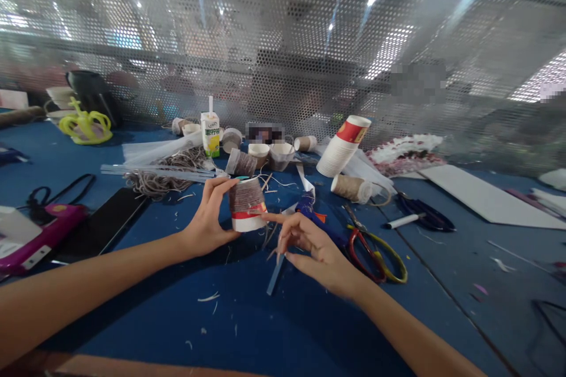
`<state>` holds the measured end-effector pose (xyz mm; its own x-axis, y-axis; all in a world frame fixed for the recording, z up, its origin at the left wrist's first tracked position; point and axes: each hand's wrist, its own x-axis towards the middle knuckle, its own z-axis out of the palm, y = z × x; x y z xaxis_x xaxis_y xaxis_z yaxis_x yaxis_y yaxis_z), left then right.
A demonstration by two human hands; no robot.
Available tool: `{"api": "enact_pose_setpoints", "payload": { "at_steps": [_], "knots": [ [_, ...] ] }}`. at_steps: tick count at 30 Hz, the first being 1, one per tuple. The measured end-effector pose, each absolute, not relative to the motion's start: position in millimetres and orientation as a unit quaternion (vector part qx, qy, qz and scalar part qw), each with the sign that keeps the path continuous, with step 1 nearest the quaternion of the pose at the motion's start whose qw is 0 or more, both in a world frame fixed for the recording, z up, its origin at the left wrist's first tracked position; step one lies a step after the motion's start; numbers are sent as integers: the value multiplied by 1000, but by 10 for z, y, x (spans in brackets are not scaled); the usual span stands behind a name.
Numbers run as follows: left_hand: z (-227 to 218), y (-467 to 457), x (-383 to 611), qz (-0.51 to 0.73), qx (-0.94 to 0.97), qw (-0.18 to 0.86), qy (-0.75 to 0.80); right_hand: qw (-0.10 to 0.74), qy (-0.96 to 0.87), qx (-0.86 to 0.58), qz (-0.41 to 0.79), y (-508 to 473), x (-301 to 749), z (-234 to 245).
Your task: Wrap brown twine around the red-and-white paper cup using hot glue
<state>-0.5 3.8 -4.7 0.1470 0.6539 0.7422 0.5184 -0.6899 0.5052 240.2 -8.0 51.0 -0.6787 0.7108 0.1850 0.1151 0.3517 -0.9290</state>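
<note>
My left hand [207, 221] is wrapped round an upturned paper cup [246, 205], its upper part wound with brown twine and its lower rim white with a red band. My right hand [312, 247] sits just right of the cup, index finger stretched out to touch the cup's lower edge, other fingers curled loosely apart. A clear glue stick [275, 274] lies on the blue table [247, 318] under that hand.
Scissors with red and yellow handles [375, 250] lie right of my right hand. A stack of paper cups [342, 147], twine-wrapped cups [241, 162], a juice carton [210, 134], a twine bundle [163, 174], a phone [104, 224] and a marker [402, 221] surround the area. Perforated metal screen behind.
</note>
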Motion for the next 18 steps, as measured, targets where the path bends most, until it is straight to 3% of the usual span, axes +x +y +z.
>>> {"api": "enact_pose_setpoints", "payload": {
  "at_steps": [8, 13, 18],
  "knots": [
    [-23, 28, 1, 538, 754, 71, 369, 379, -620, -297, 619, 60, 2387, 482],
    [-25, 31, -1, 535, 763, 75, 355, 446, -560, -420, 558, 123, 2391, 498],
    [-22, 26, -11, 527, 760, 77, 372, 566, -503, -471, 453, 231, 2452, 419]
  ]
}}
